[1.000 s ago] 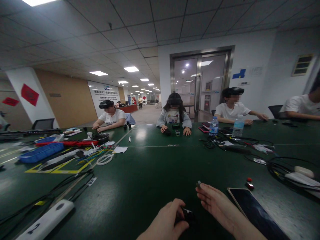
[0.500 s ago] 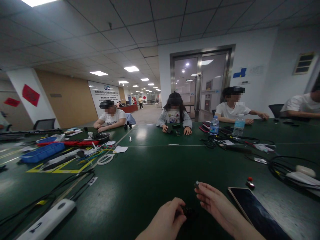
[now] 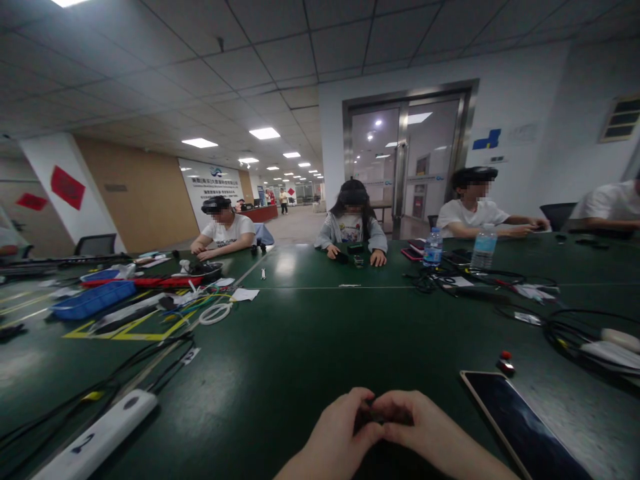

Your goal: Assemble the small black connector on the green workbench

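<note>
My left hand point(image 3: 343, 430) and my right hand point(image 3: 417, 423) meet at the near edge of the view, above the dark green table point(image 3: 300, 347). Their fingertips come together, thumbs touching or nearly so, with fingers curled around a small dark space. Both hands are closed; whatever lies between them is mostly hidden, apart from a dark bit at the fingertips. A tablet or large phone point(image 3: 525, 423) with a dark screen lies right of my right hand. Just beyond it sits a small red and silver piece point(image 3: 506, 363).
A white power strip point(image 3: 100, 437) marked 2 and black cables lie at the left. Farther back are a blue tray point(image 3: 93, 299) and a coiled white cable point(image 3: 215, 313). Water bottles point(image 3: 484, 248) and cables point(image 3: 575, 333) occupy the right. Several people sit across the table.
My right hand, which held up a small grey piece, has moved left and down to meet my left hand. That piece is now hidden between the fingers. The view has shifted slightly.
</note>
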Demonstrator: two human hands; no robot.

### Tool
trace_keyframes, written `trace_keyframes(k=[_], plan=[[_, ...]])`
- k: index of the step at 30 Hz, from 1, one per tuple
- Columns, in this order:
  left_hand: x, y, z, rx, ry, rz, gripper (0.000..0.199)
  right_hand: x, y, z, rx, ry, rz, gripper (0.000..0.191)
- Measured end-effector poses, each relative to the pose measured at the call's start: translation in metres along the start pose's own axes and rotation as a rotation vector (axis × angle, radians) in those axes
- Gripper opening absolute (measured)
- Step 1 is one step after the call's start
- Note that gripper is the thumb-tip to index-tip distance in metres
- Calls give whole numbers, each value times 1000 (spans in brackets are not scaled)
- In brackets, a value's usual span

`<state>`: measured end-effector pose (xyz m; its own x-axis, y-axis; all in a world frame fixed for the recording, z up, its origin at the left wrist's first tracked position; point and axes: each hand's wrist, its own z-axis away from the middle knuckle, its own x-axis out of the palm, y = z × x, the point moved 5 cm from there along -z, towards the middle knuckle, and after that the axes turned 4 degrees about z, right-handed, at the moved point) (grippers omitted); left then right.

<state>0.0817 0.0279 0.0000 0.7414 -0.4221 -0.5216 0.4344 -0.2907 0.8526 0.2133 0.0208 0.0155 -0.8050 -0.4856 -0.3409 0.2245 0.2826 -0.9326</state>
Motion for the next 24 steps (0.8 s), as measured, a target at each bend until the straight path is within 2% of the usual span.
trace_keyframes(k=[2, 4, 7, 11, 14, 18, 20, 24], plan=[[2, 3, -3, 24, 0, 30, 25, 1, 1, -1, -12, 7, 11, 26], [4, 4, -5, 31, 7, 77, 27, 1, 4, -1, -2, -2, -32, 27], [4, 2, -7, 16, 24, 109, 32, -2, 9, 0, 56, -5, -123, 40], [1, 0, -4, 18, -39, -45, 25, -22, 18, 0, 99, 114, -31, 44], [-10, -2, 3, -8, -95, -147, 30, -35, 24, 0, 109, 175, 31, 47], [-46, -11, 21, -32, -26, -213, 29, -37, 29, 0, 180, 135, 58, 53], [-74, -24, 35, -64, 67, -247, 28, -34, 28, 1, 205, 114, 60, 53], [-141, -66, 71, -180, 273, -324, 27, -28, 27, 1, 252, 99, 80, 57]])
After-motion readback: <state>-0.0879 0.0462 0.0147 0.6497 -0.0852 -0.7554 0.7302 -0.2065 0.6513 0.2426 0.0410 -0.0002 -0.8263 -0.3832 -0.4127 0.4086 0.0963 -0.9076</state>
